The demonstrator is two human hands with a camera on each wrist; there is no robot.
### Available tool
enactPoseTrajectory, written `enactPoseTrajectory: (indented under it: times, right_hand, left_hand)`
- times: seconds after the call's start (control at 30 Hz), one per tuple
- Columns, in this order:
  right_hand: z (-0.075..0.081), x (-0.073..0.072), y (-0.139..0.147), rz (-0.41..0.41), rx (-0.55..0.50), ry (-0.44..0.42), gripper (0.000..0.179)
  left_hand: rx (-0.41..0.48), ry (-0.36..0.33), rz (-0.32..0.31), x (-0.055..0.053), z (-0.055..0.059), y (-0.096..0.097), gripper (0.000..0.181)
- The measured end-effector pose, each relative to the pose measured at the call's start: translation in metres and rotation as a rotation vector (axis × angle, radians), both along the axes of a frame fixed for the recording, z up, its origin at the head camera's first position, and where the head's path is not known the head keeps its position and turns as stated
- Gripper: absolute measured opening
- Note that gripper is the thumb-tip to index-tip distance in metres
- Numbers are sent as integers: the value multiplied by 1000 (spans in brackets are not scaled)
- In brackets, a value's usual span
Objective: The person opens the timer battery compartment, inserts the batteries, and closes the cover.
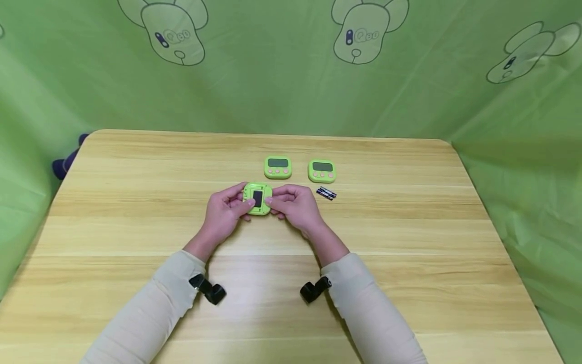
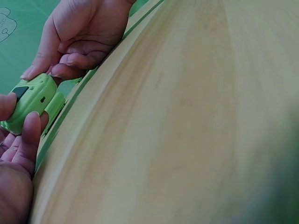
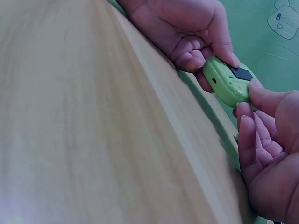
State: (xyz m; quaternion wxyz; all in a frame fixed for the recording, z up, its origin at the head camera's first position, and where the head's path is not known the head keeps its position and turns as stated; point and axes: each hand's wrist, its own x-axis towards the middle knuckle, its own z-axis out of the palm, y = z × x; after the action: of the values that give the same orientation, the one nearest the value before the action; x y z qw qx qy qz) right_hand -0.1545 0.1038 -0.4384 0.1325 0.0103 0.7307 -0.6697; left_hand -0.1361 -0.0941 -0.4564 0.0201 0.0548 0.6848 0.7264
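A light-green digital timer is held above the table with its back, which has a dark rectangular panel, turned up. My left hand pinches its left side, thumb on the back. From the right, my right hand grips the opposite side, its thumb on the edge of the back. Both wrist views show the timer's rounded green side with a small dark slot, between thumbs and fingers. The timer's front is hidden.
Two more green timers, one on the left and one on the right, lie screen up beyond my hands. A pair of dark batteries lies right of my right hand. Green cloth hangs behind the wooden table.
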Motion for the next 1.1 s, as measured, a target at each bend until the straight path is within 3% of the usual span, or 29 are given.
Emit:
enactPoseTrajectory:
  times: [0.27, 0.6, 0.83, 0.97, 1.1]
  right_hand:
    - [0, 0, 0, -15, 5, 3, 20]
    - [-3, 6, -2, 73, 90, 42, 27]
    - [-6, 9, -5, 117, 37, 65, 30]
    - [-6, 10, -9, 78, -3, 97, 29]
    - [-8, 10, -14, -28, -17, 159, 28]
  left_hand:
    - [9, -18, -40, 0, 2, 1, 47]
    - [61, -19, -2, -2, -1, 1, 44]
    - [97, -15, 39, -3, -1, 2, 45]
    - [112, 11, 76, -3, -2, 2, 49]
    - [122, 44, 98, -4, -4, 2, 53]
